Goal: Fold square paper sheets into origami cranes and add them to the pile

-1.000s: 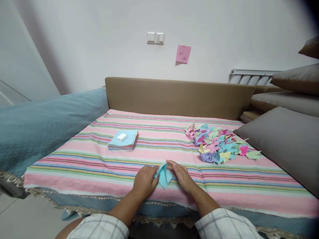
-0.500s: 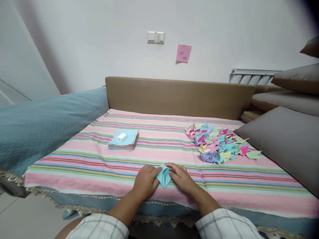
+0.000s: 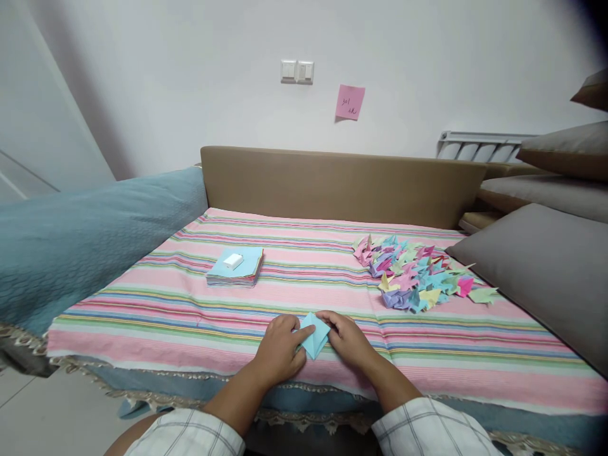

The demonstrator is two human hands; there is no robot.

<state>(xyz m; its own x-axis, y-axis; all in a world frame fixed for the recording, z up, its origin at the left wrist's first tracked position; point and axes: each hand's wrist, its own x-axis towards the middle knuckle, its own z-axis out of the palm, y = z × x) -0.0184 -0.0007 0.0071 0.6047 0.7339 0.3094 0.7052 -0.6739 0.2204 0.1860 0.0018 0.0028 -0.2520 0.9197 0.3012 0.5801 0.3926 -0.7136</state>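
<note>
A light blue folded paper point(image 3: 315, 339), shaped like a small diamond, lies on the striped cloth near the front edge, between both hands. On its left, my left hand point(image 3: 281, 347) has one finger pressed on the paper's upper face and the thumb at its lower left edge. My right hand point(image 3: 348, 335) pinches the paper's upper right edge with bent fingers.
A stack of square paper point(image 3: 237, 276) with a white block point(image 3: 233, 261) on top sits at the left. Many coloured folded paper pieces point(image 3: 418, 275) lie in a heap at the right, beside grey cushions point(image 3: 541, 272). A brown backrest point(image 3: 342, 187) stands behind.
The paper's open pocket now looks flattened into a diamond. My left index finger has moved onto its face, and my right hand has shifted slightly.
</note>
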